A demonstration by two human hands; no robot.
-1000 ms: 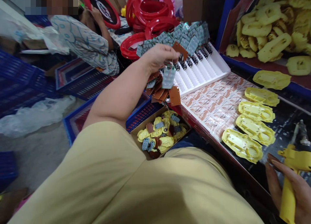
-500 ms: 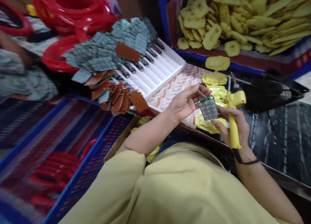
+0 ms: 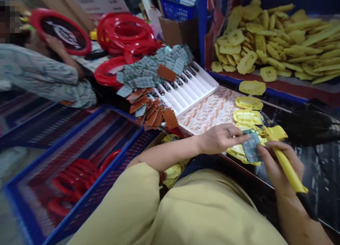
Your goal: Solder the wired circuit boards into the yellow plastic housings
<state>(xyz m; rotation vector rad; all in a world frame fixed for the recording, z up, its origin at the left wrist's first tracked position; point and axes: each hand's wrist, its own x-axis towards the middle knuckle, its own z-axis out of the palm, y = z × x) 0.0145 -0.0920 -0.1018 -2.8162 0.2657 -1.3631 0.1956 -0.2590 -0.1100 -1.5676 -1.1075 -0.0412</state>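
On my feed: R hand (image 3: 277,177) grips yellow tool (image 3: 288,167) & touches green PCB (image 3: 251,150), which is over yellow shells (image 3: 247,116) on desk (image 3: 326,190). L hand (image 3: 221,139) touches it too, can't tell if pinching. I'd keep it level, w/ tool clear.

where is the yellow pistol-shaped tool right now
In the head view, the yellow pistol-shaped tool is right of centre, in the right hand, beside the thin grey-green rectangular circuit board.
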